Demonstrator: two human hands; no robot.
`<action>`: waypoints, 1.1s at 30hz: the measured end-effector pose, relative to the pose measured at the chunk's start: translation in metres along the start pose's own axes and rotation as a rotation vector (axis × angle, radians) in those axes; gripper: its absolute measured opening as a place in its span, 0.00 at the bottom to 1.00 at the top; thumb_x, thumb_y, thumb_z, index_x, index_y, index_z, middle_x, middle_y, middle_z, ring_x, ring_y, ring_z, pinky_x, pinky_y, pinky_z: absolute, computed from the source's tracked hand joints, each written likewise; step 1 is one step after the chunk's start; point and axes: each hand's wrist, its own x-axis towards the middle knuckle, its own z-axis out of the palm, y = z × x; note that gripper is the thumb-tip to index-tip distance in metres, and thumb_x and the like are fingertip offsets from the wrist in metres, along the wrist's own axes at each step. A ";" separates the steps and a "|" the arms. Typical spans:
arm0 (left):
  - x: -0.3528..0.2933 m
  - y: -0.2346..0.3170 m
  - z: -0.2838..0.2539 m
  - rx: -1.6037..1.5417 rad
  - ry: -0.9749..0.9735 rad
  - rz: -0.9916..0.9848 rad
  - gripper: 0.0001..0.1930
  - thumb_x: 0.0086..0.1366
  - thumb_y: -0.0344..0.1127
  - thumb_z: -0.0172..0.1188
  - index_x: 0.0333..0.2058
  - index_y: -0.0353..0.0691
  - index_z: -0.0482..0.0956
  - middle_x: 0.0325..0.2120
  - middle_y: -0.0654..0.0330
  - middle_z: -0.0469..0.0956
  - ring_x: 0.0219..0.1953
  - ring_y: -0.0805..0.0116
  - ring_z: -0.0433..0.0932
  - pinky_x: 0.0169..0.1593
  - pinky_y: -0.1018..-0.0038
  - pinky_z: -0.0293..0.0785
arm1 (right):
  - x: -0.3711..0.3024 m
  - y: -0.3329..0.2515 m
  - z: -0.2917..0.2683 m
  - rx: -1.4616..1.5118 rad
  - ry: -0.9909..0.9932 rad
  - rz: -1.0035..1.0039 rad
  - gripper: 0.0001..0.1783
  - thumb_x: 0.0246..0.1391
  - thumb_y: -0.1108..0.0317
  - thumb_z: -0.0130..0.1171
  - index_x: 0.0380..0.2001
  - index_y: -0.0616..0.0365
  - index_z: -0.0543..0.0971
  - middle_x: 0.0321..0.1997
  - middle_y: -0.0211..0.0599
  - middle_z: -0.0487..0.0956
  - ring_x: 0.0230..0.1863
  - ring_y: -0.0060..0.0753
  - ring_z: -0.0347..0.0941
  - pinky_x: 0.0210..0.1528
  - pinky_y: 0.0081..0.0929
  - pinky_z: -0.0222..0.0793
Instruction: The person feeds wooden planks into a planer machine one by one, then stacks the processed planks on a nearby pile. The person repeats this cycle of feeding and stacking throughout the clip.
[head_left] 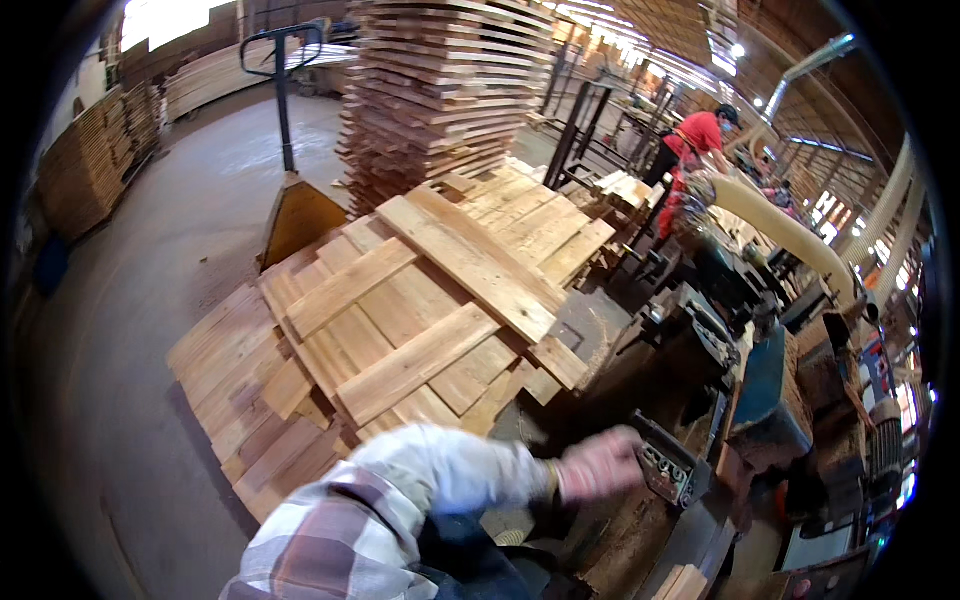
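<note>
My left arm, in a plaid and pale sleeve, reaches across to the right. At its end, my left hand (600, 466) wears a pinkish glove and is smeared by motion, so its fingers cannot be made out. It is nearest to a dark metal control plate (668, 472) with several round fittings on the machine (705, 535). I cannot tell whether they touch, and no held thing shows. Beyond the arm lies a pile of flat wooden boards (420, 365), some laid crosswise on top. My right hand is out of view.
A tall stack of boards (440, 100) rises behind the pile, beside a yellow pallet jack (300, 222) with a dark handle. Short wood pieces (680, 583) lie at the machine's near end. A co-worker in red (700, 135) stands far right, near a hose (780, 225).
</note>
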 end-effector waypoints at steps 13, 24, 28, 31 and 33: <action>0.179 -0.047 -0.327 1.331 -0.058 -0.122 0.45 0.61 0.60 0.70 0.67 0.30 0.72 0.60 0.36 0.75 0.63 0.39 0.74 0.71 0.52 0.69 | 0.195 0.020 0.085 0.532 0.549 0.249 0.47 0.53 0.73 0.70 0.78 0.60 0.67 0.77 0.55 0.71 0.77 0.59 0.66 0.80 0.49 0.61; 0.211 -0.046 -0.391 1.807 -0.598 -0.683 0.40 0.45 0.79 0.78 0.36 0.43 0.93 0.46 0.52 0.85 0.56 0.55 0.82 0.62 0.59 0.76 | 0.145 -0.008 0.068 -0.004 0.334 0.113 0.54 0.34 0.68 0.76 0.71 0.66 0.73 0.66 0.62 0.78 0.66 0.68 0.75 0.70 0.54 0.71; 0.125 -0.008 -0.406 1.573 -0.572 -0.289 0.74 0.37 0.73 0.84 0.77 0.39 0.62 0.64 0.45 0.74 0.71 0.45 0.70 0.75 0.58 0.64 | 0.014 -0.001 0.023 -0.104 0.093 0.179 0.46 0.45 0.60 0.79 0.69 0.60 0.78 0.67 0.64 0.79 0.65 0.70 0.77 0.69 0.57 0.72; 0.112 0.020 -0.385 1.637 -0.614 -0.531 0.79 0.36 0.70 0.84 0.81 0.37 0.51 0.65 0.41 0.74 0.69 0.43 0.72 0.73 0.56 0.67 | -0.024 0.015 0.013 -0.257 0.131 -0.112 0.32 0.47 0.63 0.78 0.58 0.57 0.86 0.61 0.55 0.84 0.54 0.60 0.82 0.62 0.59 0.78; 0.102 0.006 -0.388 1.675 -0.666 -0.485 0.76 0.40 0.68 0.84 0.81 0.38 0.52 0.64 0.42 0.75 0.68 0.43 0.74 0.72 0.56 0.70 | -0.003 0.014 0.011 -0.272 0.149 -0.147 0.28 0.50 0.64 0.77 0.56 0.55 0.87 0.61 0.50 0.84 0.55 0.58 0.82 0.63 0.59 0.77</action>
